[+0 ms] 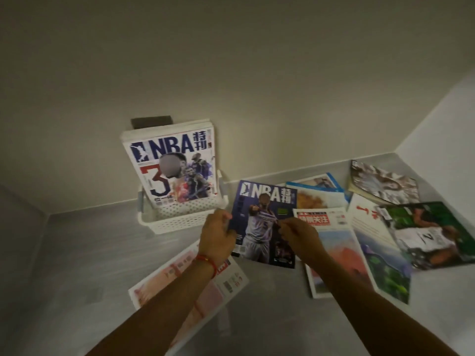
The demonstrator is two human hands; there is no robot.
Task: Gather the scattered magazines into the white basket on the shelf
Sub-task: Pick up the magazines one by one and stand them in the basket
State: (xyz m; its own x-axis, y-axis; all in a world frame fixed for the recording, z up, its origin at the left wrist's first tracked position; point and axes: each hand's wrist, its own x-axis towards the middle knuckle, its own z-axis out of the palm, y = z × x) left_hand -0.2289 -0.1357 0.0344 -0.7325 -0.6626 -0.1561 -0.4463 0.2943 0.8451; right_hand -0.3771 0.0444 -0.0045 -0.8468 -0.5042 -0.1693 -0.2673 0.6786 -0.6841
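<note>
Counting eight magazines, we note one NBA issue (171,168) upright in the white basket (180,217) at the shelf's (77,253) back edge, a purple NBA magazine (264,222) in hand, and six flat: one pink (180,291) near the front edge, five toward the right corner. Our left hand (217,237) grips its left edge, fingers curled; our right hand (299,235) pinches its cover. Basket is perforated plastic; covers glossy, rectangular.
</note>
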